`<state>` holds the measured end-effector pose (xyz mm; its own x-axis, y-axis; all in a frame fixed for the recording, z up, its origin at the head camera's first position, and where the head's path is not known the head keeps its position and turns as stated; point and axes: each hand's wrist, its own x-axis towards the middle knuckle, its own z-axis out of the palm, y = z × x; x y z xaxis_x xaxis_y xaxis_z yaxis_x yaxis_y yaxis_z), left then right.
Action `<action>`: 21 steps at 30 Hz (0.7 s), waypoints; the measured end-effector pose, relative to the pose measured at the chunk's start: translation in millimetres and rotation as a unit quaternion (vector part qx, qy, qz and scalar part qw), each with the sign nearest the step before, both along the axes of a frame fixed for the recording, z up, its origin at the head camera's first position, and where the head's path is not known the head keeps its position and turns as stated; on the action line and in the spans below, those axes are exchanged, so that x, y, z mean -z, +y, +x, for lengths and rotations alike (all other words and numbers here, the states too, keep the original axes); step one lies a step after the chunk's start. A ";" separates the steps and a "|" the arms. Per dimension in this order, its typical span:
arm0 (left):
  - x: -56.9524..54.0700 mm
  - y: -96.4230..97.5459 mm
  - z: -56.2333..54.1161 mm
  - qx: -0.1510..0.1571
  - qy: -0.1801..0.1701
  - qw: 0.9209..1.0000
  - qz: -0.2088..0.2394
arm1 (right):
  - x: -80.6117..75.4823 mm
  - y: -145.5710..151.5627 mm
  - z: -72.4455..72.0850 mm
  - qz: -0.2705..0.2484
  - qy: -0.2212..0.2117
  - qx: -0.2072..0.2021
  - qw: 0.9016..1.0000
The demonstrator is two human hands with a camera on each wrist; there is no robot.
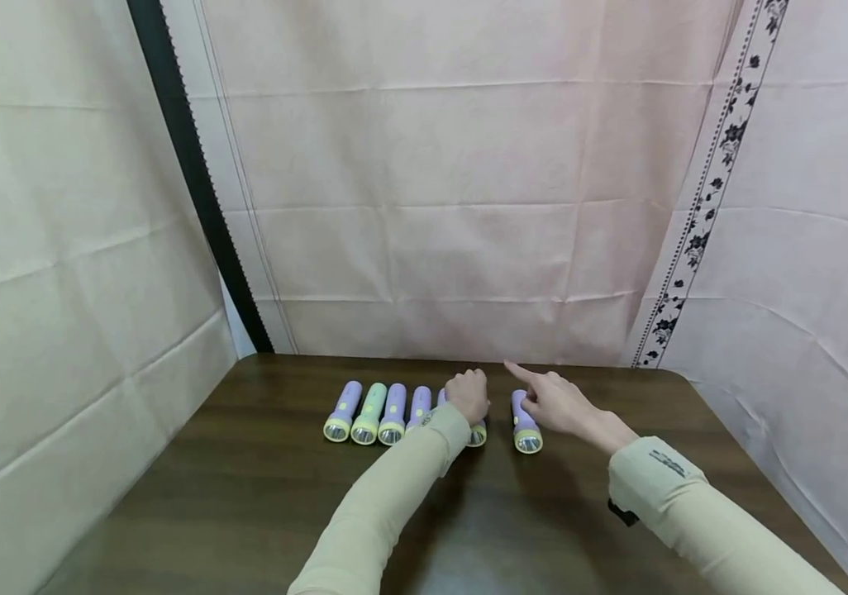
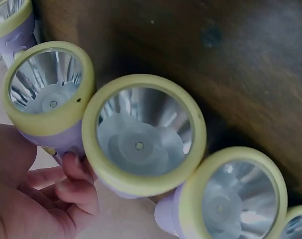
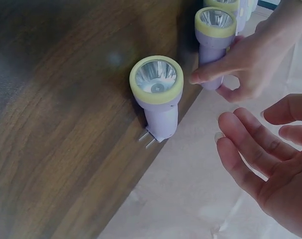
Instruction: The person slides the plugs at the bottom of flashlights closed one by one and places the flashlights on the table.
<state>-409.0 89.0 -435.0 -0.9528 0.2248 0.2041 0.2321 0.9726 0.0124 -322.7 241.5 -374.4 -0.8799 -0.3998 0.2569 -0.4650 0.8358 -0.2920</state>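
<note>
My left hand (image 1: 469, 395) grips a purple flashlight (image 3: 214, 56) by its body, thumb on one side and fingers on the other, as the right wrist view shows. Its yellow-rimmed lens faces me. To its right lies a separate purple flashlight (image 1: 523, 420), with two metal prongs (image 3: 150, 141) sticking out near its tail. Over that one, beside its far end, hovers my right hand (image 1: 558, 399); the index finger points out and nothing is held. In the left wrist view another flashlight (image 2: 143, 181) stands right against the gripped one.
Leftward along the brown table (image 1: 245, 496) runs a row of several flashlights, among them a green one (image 1: 370, 411) and a purple one (image 1: 344, 409) at the left end. The row lies near the table's far edge, with a pale cloth (image 1: 431, 248) hanging behind it.
</note>
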 end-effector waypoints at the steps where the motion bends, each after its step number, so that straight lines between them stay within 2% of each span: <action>1: 0.4 0.8 -0.5 0.000 -0.001 1.000 -0.004 | 0.1 0.6 0.1 0.000 0.001 0.001 1.000; 6: 7.5 0.1 -0.4 -0.003 0.031 0.999 -0.020 | 3.9 0.7 1.5 -0.005 0.000 0.004 1.000; 7: 12.5 0.4 1.9 -0.004 0.036 0.999 -0.023 | 7.0 1.2 4.2 -0.009 -0.003 0.005 1.000; 10: 26.7 1.5 8.1 -0.008 0.031 0.999 -0.032 | 13.4 3.4 12.0 -0.012 -0.008 0.006 1.000; 13: 33.2 3.9 9.2 -0.011 0.019 0.999 -0.036 | 12.5 7.6 16.1 -0.011 -0.007 0.008 1.000; 15: 30.2 5.6 7.7 -0.014 0.010 0.999 -0.034 | 8.1 11.0 15.7 -0.008 -0.003 0.009 1.000; 17: 21.2 8.0 5.8 -0.019 0.006 0.999 -0.030 | 2.5 14.4 13.9 -0.006 0.007 0.008 1.000; 21: -1.8 17.8 6.2 -0.014 0.038 0.999 -0.012 | -7.4 20.1 11.4 -0.002 0.025 0.010 1.000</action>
<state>-402.8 106.9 -433.2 -0.9408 0.2048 0.2702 0.2051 0.9784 -0.0276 -311.4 261.6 -367.0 -0.8736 -0.3814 0.3022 -0.4625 0.8440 -0.2718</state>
